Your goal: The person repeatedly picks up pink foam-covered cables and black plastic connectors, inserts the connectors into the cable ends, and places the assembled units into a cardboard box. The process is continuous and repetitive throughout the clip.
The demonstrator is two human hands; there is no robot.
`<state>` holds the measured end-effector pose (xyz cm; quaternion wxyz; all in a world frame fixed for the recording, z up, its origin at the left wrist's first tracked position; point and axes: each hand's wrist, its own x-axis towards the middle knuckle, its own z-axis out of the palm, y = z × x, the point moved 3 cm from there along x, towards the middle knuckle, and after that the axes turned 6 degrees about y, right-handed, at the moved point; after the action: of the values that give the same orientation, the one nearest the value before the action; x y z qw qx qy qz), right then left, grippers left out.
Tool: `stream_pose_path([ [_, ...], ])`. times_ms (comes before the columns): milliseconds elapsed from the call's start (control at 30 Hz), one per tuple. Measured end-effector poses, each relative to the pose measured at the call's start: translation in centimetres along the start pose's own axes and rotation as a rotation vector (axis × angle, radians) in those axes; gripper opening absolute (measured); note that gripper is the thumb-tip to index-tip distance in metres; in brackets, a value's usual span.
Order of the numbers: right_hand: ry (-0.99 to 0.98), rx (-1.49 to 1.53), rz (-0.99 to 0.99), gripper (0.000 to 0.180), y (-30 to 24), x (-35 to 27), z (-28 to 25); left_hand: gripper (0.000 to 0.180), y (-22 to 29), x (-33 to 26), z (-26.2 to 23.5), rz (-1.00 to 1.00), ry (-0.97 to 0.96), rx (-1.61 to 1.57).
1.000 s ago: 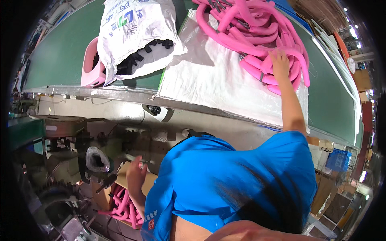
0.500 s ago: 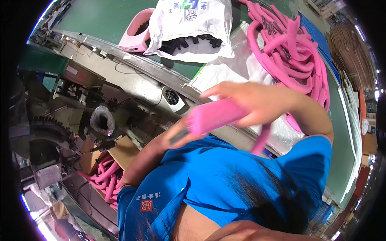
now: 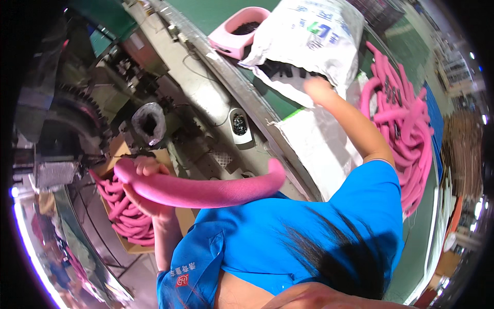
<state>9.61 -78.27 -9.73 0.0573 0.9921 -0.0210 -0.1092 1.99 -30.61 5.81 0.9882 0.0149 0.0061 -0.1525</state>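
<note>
One long pink foam tube (image 3: 206, 189) is lying crosswise, its left end being gripped in closed left hand (image 3: 144, 188); right hand (image 3: 318, 88), blurred, finger spread unclear, is reaching at white woven sack (image 3: 309, 38)

Long pink foam tube (image 3: 200, 189), curved like a shallow bow, smooth and matte. Gripped near its nine-o'clock end in the left hand (image 3: 146, 193), lying almost level, free rounded tip pointing to three o'clock and turned slightly up. Held over the carton of more pink tubes (image 3: 126, 221).
</note>
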Motion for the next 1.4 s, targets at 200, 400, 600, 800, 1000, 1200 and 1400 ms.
stream_pose_path([
  [200,-0.166,-0.018,0.205,0.029,8.0,1.4,7.9,0.048,3.5,-4.5,-0.3,0.058,0.079,0.675],
  [400,0.145,0.243,-0.016,0.035,6.8,1.0,7.2,0.063,3.0,-5.9,-1.8,-0.446,0.169,1.144],
  [600,0.285,0.303,0.110,0.029,-0.5,0.1,6.9,0.069,0.7,-5.5,-4.0,-0.476,0.199,1.776],
  [800,0.499,0.190,0.128,0.022,-0.8,-0.9,4.5,0.050,-1.5,-5.7,-5.7,-0.200,0.182,2.323],
  [1000,-0.062,1.619,-0.235,0.017,-16.1,-9.7,-8.9,0.044,-2.2,-5.9,-3.9,-0.088,0.005,2.241],
  [1200,0.103,1.839,-0.161,0.017,-22.9,-12.1,-11.7,0.045,-0.9,-7.4,-3.1,0.096,0.017,2.197],
  [1400,0.199,1.811,-0.181,0.016,-27.9,-12.8,-12.7,0.040,1.0,-8.7,-2.9,0.112,0.140,2.131],
])
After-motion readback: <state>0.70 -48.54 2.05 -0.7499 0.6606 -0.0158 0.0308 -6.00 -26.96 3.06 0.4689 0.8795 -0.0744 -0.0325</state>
